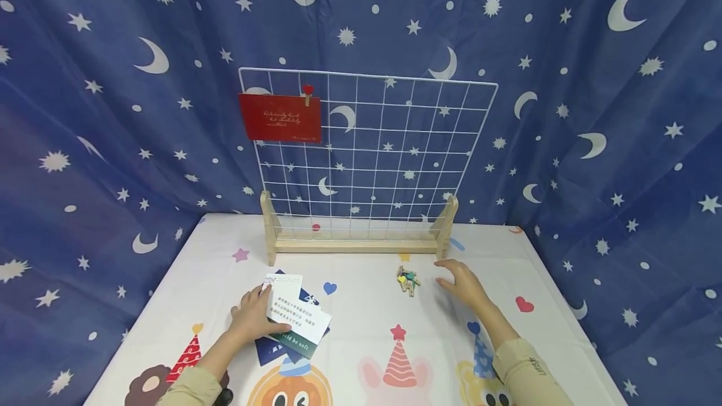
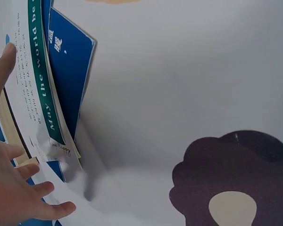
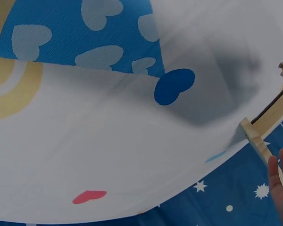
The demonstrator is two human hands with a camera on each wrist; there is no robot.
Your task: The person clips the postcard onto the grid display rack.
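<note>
My left hand (image 1: pixel 251 317) is over the left side of an overlapping pile of postcards (image 1: pixel 299 321) on the table. Its thumb and fingers are spread apart, at the cards' edge; whether they touch the cards I cannot tell. White, green-banded and blue cards show in the left wrist view, where the green band (image 2: pixel 45 89) carries printed words. Just right of a small heap of wooden clothespins (image 1: pixel 408 281) with coloured hearts, my right hand (image 1: pixel 465 286) hovers with fingers apart, holding nothing. Only some fingertips (image 3: pixel 272 172) of it appear in the right wrist view.
A white wire grid (image 1: pixel 369 151) stands in a wooden base (image 1: pixel 355 246) at the back of the table. At its upper left hangs a red card (image 1: pixel 279 119), held by a red-heart clothespin (image 1: pixel 308 96). A blue starry curtain (image 1: pixel 564 111) surrounds the table.
</note>
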